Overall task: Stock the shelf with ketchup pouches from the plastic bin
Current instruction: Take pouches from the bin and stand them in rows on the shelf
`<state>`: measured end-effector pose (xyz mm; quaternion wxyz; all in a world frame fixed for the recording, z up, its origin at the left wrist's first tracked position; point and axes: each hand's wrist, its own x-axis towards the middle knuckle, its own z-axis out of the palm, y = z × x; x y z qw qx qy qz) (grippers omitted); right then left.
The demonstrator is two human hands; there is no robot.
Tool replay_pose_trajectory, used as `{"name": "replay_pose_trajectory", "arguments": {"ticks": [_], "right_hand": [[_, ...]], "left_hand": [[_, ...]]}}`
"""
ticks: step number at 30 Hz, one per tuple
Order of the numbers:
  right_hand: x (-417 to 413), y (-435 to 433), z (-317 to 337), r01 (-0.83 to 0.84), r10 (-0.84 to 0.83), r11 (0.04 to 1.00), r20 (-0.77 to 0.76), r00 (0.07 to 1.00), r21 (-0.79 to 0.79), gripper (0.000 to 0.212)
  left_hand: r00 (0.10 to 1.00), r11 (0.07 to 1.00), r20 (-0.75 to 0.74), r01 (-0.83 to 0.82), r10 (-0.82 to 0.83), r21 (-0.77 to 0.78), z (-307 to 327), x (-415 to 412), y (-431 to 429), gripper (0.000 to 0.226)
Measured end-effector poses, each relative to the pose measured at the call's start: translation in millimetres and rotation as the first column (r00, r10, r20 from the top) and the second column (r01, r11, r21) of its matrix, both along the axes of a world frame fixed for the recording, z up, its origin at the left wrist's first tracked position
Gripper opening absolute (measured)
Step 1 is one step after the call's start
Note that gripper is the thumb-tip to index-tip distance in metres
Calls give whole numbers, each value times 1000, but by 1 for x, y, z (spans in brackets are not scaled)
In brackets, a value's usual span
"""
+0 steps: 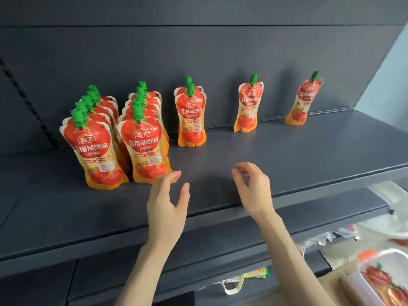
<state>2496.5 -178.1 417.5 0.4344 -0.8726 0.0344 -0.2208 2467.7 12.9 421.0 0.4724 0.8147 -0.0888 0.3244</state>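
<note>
Ketchup pouches [95,149] stand upright on the shelf [287,155], labels facing out, in files running front to back. There are two deep files at the left, then a pair [191,120], then two singles well apart along the back, likely markers for files yet to fill. The left hand [165,202] and right hand [254,191] hover over the shelf's front, palms facing each other, fingers loosely spread, holding nothing. The left fingertips are just beside the second file. More pouches lie in the plastic bin [390,253], low right.

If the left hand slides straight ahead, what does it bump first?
Probably the middle row's front pouch, across bare shelf. The left hand would pass close by a nearer pouch, so I'm unsure.
</note>
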Motion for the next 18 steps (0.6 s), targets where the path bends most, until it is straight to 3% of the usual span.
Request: {"name": "replay_pose_trajectory", "arguments": {"ticks": [7,13,18], "right_hand": [[-115,-92,-11,210,-208,974,-25,978,80,17],[-232,-210,-53,403,-386,910,-150,910,101,13],[-322,-296,-90,503,-474,861,-248,845,70,8]], "left_hand": [[903,910,-113,411,-414,-55,-6,-47,-120,18],[732,795,-327,593,-597,-125,-54,-125,-251,13],[524,678,-518,717,-676,-160,-103,-193,-348,25]]}}
